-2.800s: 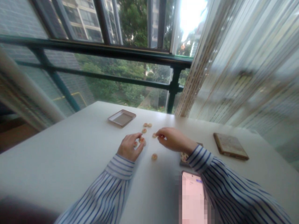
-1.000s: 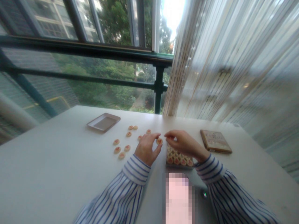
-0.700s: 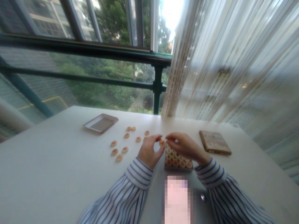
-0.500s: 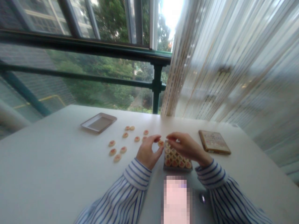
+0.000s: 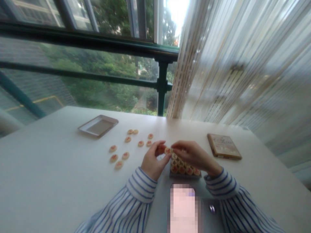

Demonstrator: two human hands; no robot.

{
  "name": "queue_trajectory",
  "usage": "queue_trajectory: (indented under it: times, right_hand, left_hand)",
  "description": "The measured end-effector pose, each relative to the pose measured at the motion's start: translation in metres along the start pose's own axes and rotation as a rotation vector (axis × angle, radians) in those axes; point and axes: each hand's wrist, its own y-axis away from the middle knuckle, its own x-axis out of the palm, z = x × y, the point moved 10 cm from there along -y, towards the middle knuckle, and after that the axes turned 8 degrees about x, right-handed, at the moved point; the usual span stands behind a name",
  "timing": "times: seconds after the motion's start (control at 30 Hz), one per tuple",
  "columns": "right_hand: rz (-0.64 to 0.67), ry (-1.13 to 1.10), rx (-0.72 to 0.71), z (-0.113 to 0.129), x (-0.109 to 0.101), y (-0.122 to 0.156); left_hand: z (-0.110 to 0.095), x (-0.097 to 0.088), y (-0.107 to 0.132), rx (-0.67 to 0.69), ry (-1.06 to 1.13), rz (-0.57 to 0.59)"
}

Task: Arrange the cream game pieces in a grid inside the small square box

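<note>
My left hand (image 5: 155, 160) pinches a round xiangqi piece (image 5: 167, 150) with a red character, its face turned toward me, between thumb and fingers. From the other side, my right hand (image 5: 194, 156) closes its fingertips on the right edge of that same piece. Below and partly behind my right hand is a box (image 5: 185, 176) packed with rows of xiangqi pieces (image 5: 181, 169); its far right part is hidden. Several loose red-lettered xiangqi pieces (image 5: 125, 155) lie scattered on the table to the left.
A shallow tray (image 5: 84, 129) rests at the back left of the white table (image 5: 60, 181). At the right lies a flat box lid (image 5: 224, 145) with writing. A string curtain (image 5: 189, 64) and a green railing (image 5: 162, 81) stand beyond the far edge.
My right hand's fingertips have come in to the xiangqi piece, which now faces me more squarely. My left hand keeps its pinch. The camera view has shifted slightly.
</note>
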Motion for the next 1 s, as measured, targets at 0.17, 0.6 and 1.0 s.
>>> queue_trajectory:
  times: [0.17,0.6,1.0]
  right_hand:
    - [0.022,-0.04,-0.005,-0.004,0.007,-0.001]
    - [0.021,-0.088,-0.014,-0.002,0.008,0.0]
    - [0.029,-0.093,-0.036,0.0,0.008,0.001]
  left_hand:
    - [0.01,0.002,0.002,-0.092,0.128,-0.003]
    - [0.02,0.006,0.009,-0.226,0.198,-0.007]
    - [0.026,-0.005,0.01,-0.31,0.205,-0.114]
